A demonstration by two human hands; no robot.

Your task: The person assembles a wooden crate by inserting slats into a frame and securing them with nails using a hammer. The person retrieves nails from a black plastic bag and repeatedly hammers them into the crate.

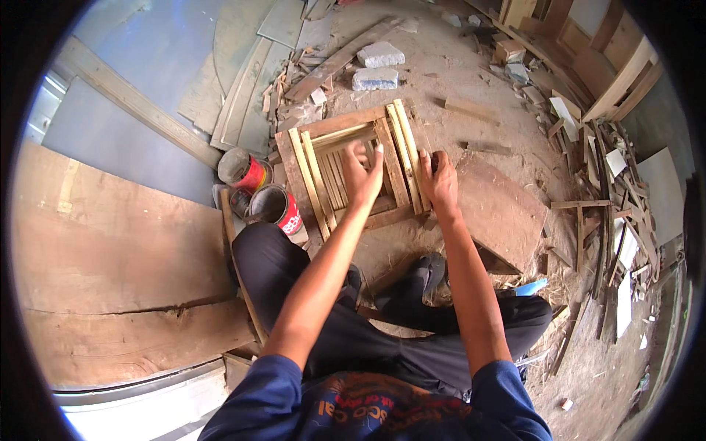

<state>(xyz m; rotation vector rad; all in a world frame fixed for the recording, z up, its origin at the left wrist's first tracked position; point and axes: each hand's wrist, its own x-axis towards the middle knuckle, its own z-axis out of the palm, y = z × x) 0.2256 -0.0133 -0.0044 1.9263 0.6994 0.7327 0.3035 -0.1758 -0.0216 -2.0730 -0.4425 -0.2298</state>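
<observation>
A wooden frame (349,117) of brown boards, with pale slats stacked inside it, rests on the ground before me. Two pale wooden strips (401,132) run along its right side, and another pair of pale strips (309,176) lies on its left. Over the frame's inner part is my left hand (362,175), thumb and curled fingers apart, slightly blurred, with nothing visible in it. My right hand (441,182) is closed at the outer strip on the right, its fingers bent against that strip's edge; the grip underneath is partly hidden.
Two red-labelled cans (282,209) stand left of the frame. A plywood board (504,206) lies to the right. Beyond are pale blocks (381,54) and a long plank (342,59). Scrap wood (621,213) is heaped at far right; a large wooden panel (125,228) is at left.
</observation>
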